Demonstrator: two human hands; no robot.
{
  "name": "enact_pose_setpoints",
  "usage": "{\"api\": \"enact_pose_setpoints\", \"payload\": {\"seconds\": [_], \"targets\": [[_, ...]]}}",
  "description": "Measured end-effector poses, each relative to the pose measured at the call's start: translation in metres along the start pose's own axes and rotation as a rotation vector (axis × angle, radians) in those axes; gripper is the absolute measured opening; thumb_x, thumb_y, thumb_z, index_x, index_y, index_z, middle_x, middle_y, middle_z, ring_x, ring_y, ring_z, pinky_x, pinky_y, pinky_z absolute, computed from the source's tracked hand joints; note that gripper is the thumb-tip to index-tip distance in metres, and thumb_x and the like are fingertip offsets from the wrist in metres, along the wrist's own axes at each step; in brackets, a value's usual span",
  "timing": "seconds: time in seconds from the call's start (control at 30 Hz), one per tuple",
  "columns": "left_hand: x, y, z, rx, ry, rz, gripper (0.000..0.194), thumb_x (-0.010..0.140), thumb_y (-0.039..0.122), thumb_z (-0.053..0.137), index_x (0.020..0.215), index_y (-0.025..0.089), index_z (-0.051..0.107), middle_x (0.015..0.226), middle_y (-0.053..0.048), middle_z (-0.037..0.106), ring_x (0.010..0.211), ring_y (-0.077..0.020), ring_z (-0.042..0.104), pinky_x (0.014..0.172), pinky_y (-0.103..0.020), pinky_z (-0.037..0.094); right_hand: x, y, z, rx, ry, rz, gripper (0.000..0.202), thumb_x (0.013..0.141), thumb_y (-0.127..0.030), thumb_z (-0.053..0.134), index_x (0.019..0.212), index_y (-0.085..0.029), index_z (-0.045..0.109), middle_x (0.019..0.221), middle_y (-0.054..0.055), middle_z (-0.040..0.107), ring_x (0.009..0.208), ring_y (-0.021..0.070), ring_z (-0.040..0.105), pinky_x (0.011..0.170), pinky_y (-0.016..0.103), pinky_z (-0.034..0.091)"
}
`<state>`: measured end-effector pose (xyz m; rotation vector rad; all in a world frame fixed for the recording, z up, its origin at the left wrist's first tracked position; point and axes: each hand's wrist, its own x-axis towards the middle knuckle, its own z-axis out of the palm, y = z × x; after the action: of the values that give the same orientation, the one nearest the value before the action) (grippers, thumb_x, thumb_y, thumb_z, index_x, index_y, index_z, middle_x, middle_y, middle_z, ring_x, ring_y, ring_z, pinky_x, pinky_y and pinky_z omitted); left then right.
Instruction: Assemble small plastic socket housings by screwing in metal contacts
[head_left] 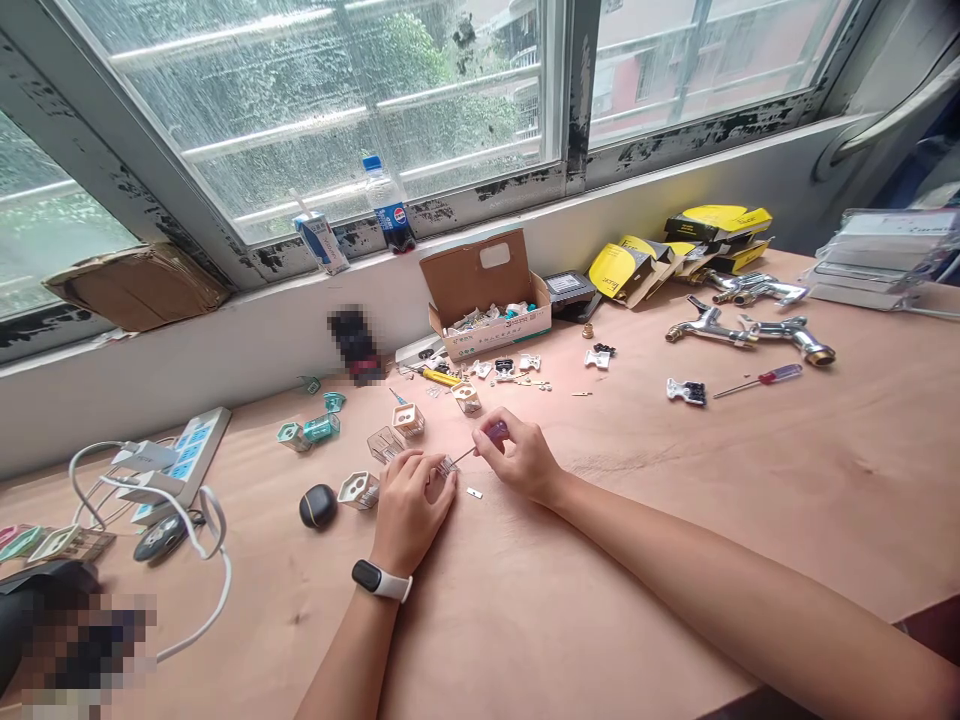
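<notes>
My right hand (517,458) is closed around the purple handle of a screwdriver (465,455). Its thin shaft slants down to the left, and the tip meets a small light-coloured part (447,465) pinched in the fingers of my left hand (411,508). The part's exact kind is too small to make out. On the table just below the tip lies a small flat metal blade (475,493). A clear plastic case (385,445) and cream two-hole pencil sharpeners (408,420) stand close by, one sharpener (358,490) right beside my left wrist.
An open cardboard box (491,335) of small parts stands at the back, with a yellow cutter (441,377) before it. Metal taps (712,325) and another screwdriver (759,380) lie right. A black round case (318,507), a mouse (161,537) and a power strip (191,455) are left.
</notes>
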<state>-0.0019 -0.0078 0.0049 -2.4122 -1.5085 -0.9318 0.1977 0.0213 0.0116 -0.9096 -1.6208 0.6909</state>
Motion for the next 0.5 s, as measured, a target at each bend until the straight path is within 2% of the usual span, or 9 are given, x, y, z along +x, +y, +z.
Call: {"api": "enact_pose_setpoints", "payload": {"seconds": [0.17, 0.37, 0.5], "targets": [[0.0007, 0.0016, -0.0010, 0.001, 0.000, -0.004, 0.019, 0.089, 0.027, 0.064, 0.107, 0.020, 0.064, 0.095, -0.007, 0.068, 0.104, -0.0278, 0.058, 0.092, -0.045, 0.050, -0.0012, -0.0017, 0.0002, -0.012, -0.009, -0.044, 0.015, 0.094, -0.032, 0.054, 0.087, -0.019, 0.054, 0.073, 0.001, 0.065, 0.059, 0.0107, 0.054, 0.060, 0.023, 0.045], [0.0010, 0.0034, -0.0015, 0.010, -0.008, -0.024, 0.019, 0.088, 0.027, 0.064, 0.106, 0.021, 0.065, 0.094, -0.007, 0.067, 0.102, -0.0275, 0.058, 0.091, -0.045, 0.050, -0.0023, -0.0013, 0.0014, -0.012, -0.009, -0.106, 0.014, 0.094, -0.032, 0.055, 0.087, -0.020, 0.053, 0.073, 0.001, 0.065, 0.061, 0.0109, 0.056, 0.061, 0.023, 0.047], [0.0011, 0.0041, -0.0016, 0.012, 0.001, -0.029, 0.017, 0.088, 0.027, 0.064, 0.104, 0.021, 0.065, 0.092, -0.007, 0.066, 0.101, -0.0275, 0.058, 0.090, -0.045, 0.050, -0.0018, -0.0019, 0.0005, -0.019, -0.001, -0.085, 0.014, 0.094, -0.032, 0.055, 0.087, -0.020, 0.053, 0.073, 0.001, 0.065, 0.060, 0.0113, 0.055, 0.060, 0.024, 0.046]]}}
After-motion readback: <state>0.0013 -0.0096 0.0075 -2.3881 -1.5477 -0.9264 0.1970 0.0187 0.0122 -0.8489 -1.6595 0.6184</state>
